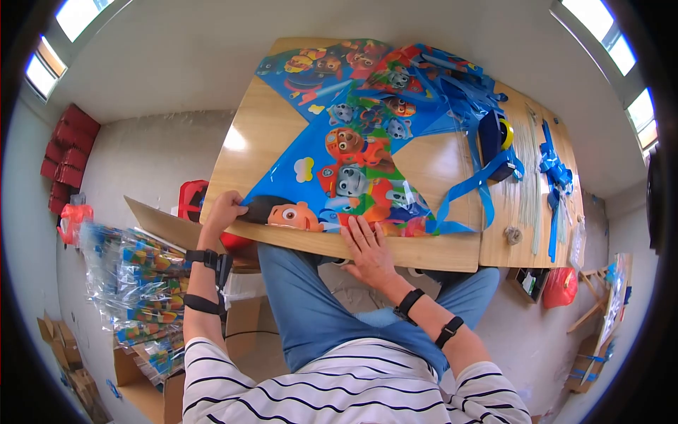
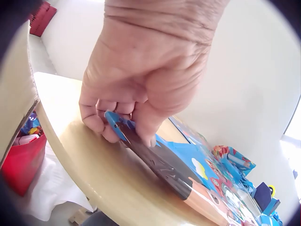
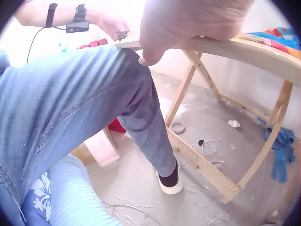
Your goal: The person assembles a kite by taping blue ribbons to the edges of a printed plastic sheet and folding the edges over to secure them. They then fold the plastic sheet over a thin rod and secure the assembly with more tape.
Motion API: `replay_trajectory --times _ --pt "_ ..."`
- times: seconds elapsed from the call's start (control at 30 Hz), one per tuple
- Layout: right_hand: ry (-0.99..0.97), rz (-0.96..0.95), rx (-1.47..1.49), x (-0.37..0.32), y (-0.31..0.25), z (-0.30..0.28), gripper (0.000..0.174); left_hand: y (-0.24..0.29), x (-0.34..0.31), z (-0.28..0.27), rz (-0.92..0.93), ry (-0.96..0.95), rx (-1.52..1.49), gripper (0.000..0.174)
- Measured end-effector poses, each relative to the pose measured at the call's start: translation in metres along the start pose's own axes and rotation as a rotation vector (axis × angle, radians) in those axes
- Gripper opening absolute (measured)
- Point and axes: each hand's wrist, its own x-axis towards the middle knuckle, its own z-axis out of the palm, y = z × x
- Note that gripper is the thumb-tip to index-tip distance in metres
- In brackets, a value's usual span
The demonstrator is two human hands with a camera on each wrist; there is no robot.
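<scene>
A blue plastic sheet printed with cartoon dogs point(image 1: 282, 187) lies on the pale wooden table point(image 1: 233, 166), its near edge folded over along the table's front. At the near left corner my left hand point(image 1: 226, 208) pinches the sheet. The left wrist view shows the thumb on top of the dark printed corner point(image 2: 164, 162) and the other fingers curled beside it. My right hand point(image 1: 369, 254) rests with extended fingers on the sheet's near edge, and its palm overhangs the table's rim. In the right wrist view, my right hand point(image 3: 193, 21) hides most of the sheet.
Blue ribbon point(image 1: 487, 201) and a dark blue holder with a yellow roll point(image 1: 505, 134) sit right of the sheet. Farther right lie pale thin strands point(image 1: 524, 169) and a blue bow point(image 1: 556, 173). A cardboard flap point(image 1: 162, 219) and plastic-wrapped packs point(image 1: 152, 283) stand by my left arm.
</scene>
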Motion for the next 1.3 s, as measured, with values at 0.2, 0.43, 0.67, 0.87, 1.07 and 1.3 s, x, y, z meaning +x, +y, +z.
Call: replay_trajectory --times 0.2,0.43,0.67,0.87,1.07,1.3 --pt "0.017 0.001 -0.014 -0.001 -0.001 0.0 0.11 0.008 -0.004 0.005 -0.077 0.039 -0.083 0.018" --pt "-0.002 0.003 -0.051 -0.002 -0.004 0.001 0.11 -0.033 0.017 -0.002 -0.108 -0.028 -0.21 0.014" --pt "-0.01 -0.013 -0.011 0.003 0.0 0.008 0.111 -0.011 -0.007 -0.02 -0.131 -0.022 -0.132 0.016" --pt "-0.005 -0.016 -0.044 0.004 -0.002 0.005 0.108 -0.007 -0.011 0.003 -0.058 0.15 0.035 0.018" --pt "-0.001 -0.001 -0.052 0.003 -0.002 0.008 0.105 0.037 -0.04 0.02 0.239 0.575 0.422 0.024" --pt "0.024 -0.008 -0.046 0.003 -0.001 0.009 0.105 0.085 -0.115 0.094 0.588 0.099 0.583 0.081"
